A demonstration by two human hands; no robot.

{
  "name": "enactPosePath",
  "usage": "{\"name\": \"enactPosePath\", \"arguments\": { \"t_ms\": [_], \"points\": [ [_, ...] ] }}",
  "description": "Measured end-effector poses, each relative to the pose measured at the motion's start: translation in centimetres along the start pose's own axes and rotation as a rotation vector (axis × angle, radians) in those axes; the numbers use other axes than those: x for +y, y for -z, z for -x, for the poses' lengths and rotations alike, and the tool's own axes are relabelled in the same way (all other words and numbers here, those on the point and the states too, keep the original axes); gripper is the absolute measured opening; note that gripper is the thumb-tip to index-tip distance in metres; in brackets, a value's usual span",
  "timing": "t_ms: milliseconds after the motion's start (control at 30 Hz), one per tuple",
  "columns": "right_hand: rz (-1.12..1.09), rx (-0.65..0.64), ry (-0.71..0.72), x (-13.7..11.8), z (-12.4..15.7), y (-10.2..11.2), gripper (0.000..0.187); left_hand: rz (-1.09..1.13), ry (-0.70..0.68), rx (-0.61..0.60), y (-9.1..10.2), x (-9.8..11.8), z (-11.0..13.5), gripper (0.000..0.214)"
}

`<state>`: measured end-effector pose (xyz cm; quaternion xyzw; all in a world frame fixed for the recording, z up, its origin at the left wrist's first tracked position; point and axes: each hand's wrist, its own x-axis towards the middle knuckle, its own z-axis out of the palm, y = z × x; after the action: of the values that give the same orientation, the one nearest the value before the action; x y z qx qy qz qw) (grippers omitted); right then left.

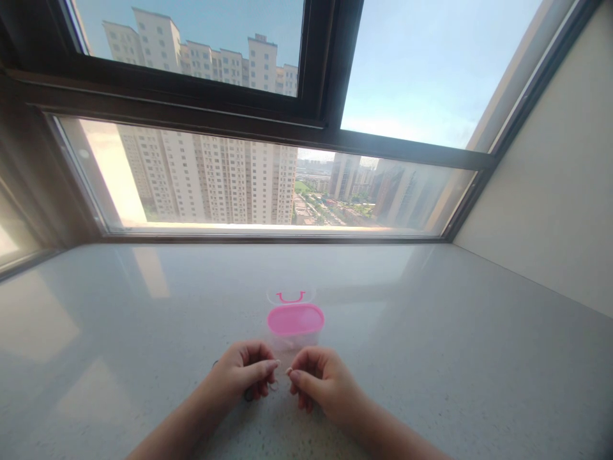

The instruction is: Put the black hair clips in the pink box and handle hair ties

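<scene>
My left hand (246, 370) is closed in a pinch, with a tiny pale piece (278, 363) at its thumb and fingertip. Just below those fingers shows a thin pale ring (274, 386); whether it is held or lies on the surface I cannot tell. A dark ring (248, 395) appears under the same hand, partly covered by the fingers. Across a small gap, my right hand (320, 380) also pinches a small pale piece (288, 370), too small to name. Right behind both hands stands a small oval container with a pink rim (295, 319) and a clear body.
A clear lid with a pink handle (291, 297) is behind the container. Both rest on a glossy speckled pale countertop (431, 332). Beyond it, a dark-framed window (306, 239) looks onto tall buildings. A white wall (550, 191) bounds the right side.
</scene>
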<state>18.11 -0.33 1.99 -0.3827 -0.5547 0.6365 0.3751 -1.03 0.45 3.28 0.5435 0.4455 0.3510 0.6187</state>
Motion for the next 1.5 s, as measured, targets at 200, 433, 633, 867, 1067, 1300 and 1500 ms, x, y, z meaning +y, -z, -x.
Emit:
{"name": "enactPosePath", "arguments": {
  "t_ms": [200,433,633,867,1067,1300,1500],
  "points": [
    [0.014,0.006,-0.015,-0.4,0.1,-0.1,0.035,-0.002,0.007,0.014,-0.2,0.3,0.0,0.027],
    [0.022,0.007,-0.020,-0.5,0.1,-0.1,0.037,-0.006,0.005,0.014,-0.1,0.3,0.1,0.027],
    [0.025,0.003,-0.021,-0.8,0.2,-0.1,0.037,-0.020,0.004,0.001,0.0,0.3,0.2,0.026],
    [0.013,0.004,-0.036,-1.0,0.3,-0.2,0.035,-0.022,0.006,0.010,0.0,0.4,0.2,0.026],
    [0.009,-0.002,-0.034,-1.1,0.3,-0.1,0.033,-0.021,0.004,0.006,0.0,0.5,0.2,0.026],
    [0.011,-0.005,-0.028,-0.9,0.2,-0.1,0.033,-0.010,0.010,0.005,-0.1,0.6,0.2,0.028],
    [0.017,-0.004,-0.024,-1.0,0.2,-0.2,0.034,-0.016,-0.001,0.007,-0.1,0.6,0.2,0.024]
  ]
}}
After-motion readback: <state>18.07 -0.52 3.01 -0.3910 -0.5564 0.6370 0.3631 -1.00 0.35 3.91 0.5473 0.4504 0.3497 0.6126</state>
